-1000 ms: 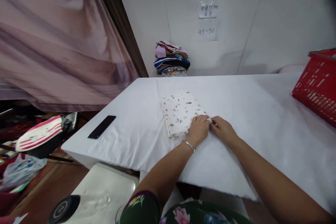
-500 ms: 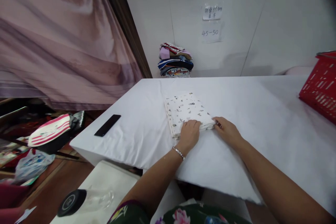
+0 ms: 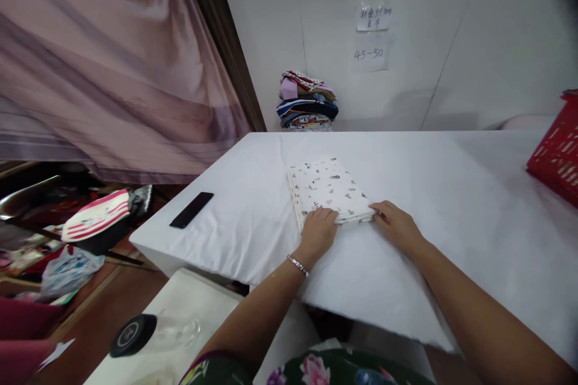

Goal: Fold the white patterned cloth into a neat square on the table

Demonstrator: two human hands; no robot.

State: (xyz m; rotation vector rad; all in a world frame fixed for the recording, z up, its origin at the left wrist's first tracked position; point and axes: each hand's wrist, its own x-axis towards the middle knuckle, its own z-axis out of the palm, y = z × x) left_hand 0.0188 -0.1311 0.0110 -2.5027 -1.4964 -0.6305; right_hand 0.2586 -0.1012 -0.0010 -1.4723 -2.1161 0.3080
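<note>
A folded white cloth [image 3: 329, 187] with small printed figures lies on the white table [image 3: 451, 204]. My left hand [image 3: 318, 233], with a bracelet at the wrist, rests on the cloth's near left corner, fingers curled down over the edge. At the cloth's near right corner my right hand [image 3: 397, 226] touches the edge with its fingers bent and together. Whether either hand pinches the fabric is hard to make out.
A black phone [image 3: 192, 218] lies near the table's left edge. A stack of folded clothes [image 3: 307, 100] stands at the far end by the wall. A red basket [image 3: 557, 153] sits at the right. A curtain and clutter fill the left side.
My left hand slid leftward along the cloth's near edge, away from my right hand, which stayed at the right corner. The view shifted slightly.
</note>
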